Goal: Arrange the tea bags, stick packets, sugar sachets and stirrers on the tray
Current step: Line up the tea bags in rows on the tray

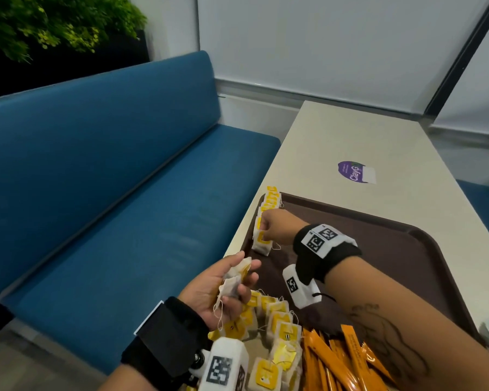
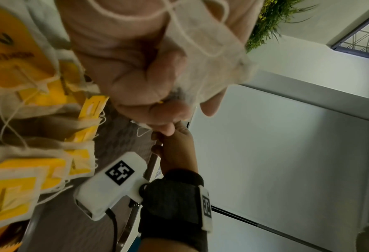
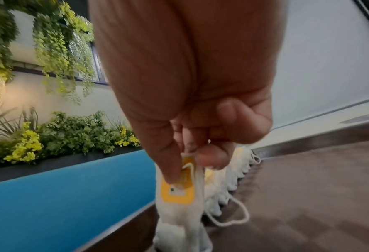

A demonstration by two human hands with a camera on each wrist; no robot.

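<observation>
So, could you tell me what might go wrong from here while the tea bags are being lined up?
The right hand pinches a tea bag at the near end of the upright row along the tray's left rim; a nudge might topple its neighbours. Loose strings trail there and could snag. The left hand holds several bags loosely, so one may slip.

Blue bench, white table, plants.

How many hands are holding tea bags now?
2. Left hand grips several bags over the tray left edge; right hand pinches a bag at the row end.
</observation>
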